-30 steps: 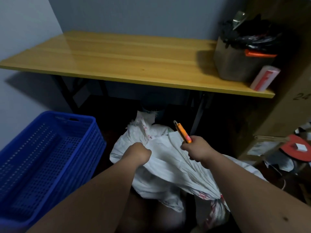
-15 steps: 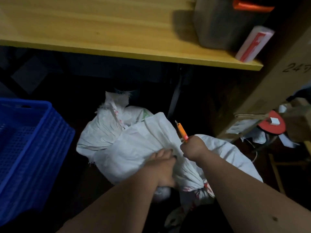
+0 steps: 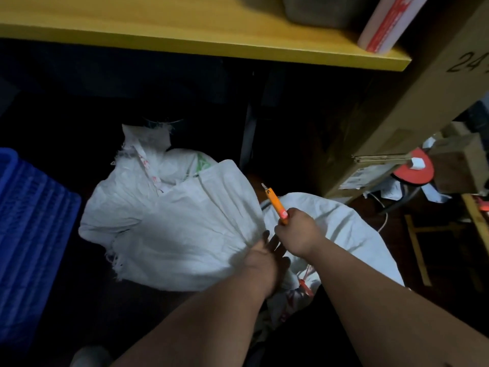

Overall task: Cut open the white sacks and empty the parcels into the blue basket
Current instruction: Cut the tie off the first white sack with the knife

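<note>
While the right hand keeps its fingers curled tight round an orange utility knife, blade tip up and clear of the cloth, the left hand lies on the gathered neck of the nearest white sack; its fingers look pressed into the folds, though whether they are clamped on the cloth or just laid flat I cannot tell from here. The sack sits on the floor under the yellow worktop, with a second sack behind it and a third just beside the knife hand. The woven cloth looks soft, thin and crinkly, bulging loosely, so I would guess the load is lumpy but not very heavy. It should slump when let go, so the bunched neck near the red-printed tie seems the sensible place to hold it taut for the blade. None of the sacks shows its parcels; all appear shut. The blue basket stands well off to the left, and what little of its inside shows holds nothing I can make out.
</note>
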